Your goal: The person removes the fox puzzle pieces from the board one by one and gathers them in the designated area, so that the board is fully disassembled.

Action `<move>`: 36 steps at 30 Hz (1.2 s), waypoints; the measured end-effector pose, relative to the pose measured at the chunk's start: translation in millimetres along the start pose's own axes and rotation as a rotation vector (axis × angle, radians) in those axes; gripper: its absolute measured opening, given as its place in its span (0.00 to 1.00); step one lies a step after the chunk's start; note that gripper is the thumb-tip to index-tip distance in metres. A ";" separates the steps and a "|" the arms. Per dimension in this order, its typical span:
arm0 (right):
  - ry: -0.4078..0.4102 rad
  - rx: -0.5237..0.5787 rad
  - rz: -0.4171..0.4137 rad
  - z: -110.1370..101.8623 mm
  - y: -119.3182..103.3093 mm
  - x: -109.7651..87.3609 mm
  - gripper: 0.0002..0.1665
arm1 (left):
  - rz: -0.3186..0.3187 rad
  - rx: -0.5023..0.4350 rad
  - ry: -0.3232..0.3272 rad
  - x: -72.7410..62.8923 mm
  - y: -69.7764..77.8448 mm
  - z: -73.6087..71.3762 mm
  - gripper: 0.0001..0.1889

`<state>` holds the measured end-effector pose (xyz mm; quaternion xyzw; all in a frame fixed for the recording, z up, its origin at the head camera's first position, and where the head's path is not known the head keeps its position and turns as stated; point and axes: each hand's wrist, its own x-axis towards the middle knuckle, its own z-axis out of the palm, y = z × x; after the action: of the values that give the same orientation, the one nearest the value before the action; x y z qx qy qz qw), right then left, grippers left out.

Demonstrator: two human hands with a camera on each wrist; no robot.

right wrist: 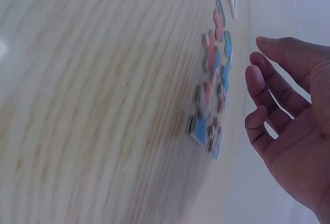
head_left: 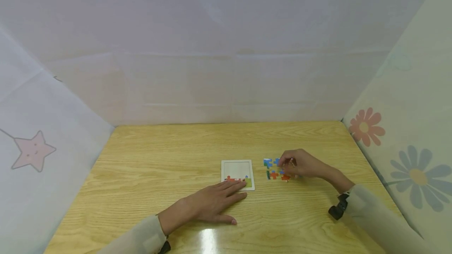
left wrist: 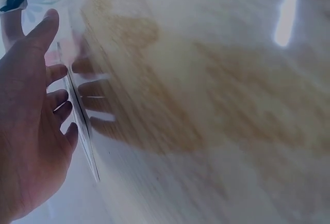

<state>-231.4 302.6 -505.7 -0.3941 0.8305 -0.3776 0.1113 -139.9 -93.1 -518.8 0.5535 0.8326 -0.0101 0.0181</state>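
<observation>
A small white-rimmed puzzle tray point(head_left: 237, 169) lies on the table, with red and green jigsaw pieces point(head_left: 248, 181) along its near edge. My left hand point(head_left: 218, 202) rests palm down, its straight fingers over the tray's near-left part and those pieces. To the right of the tray is a group of loose jigsaw pieces point(head_left: 267, 163), blue, red and green. Just above them hovers my right hand point(head_left: 301, 163), fingers loosely bent. In the right wrist view, its fingertips point(right wrist: 253, 74) stand apart from the pieces point(right wrist: 211, 53) and hold nothing visible. The hand hides some pieces in the head view.
The wooden table point(head_left: 169, 148) has pale cloth walls at the back and both sides. A dark band with a small device point(head_left: 339, 207) sits on the right wrist. Light glares off the table point(head_left: 208, 240) near the front edge.
</observation>
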 end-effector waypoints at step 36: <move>-0.165 0.006 -0.011 58.0 -31.6 98.5 0.10 | -0.101 0.035 0.026 5.0 36.2 2.5 0.47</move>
<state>-250.9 185.8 -512.0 -0.4282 0.8151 -0.3471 0.1783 -108.4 -74.7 -521.4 0.5110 0.8594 -0.0184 -0.0032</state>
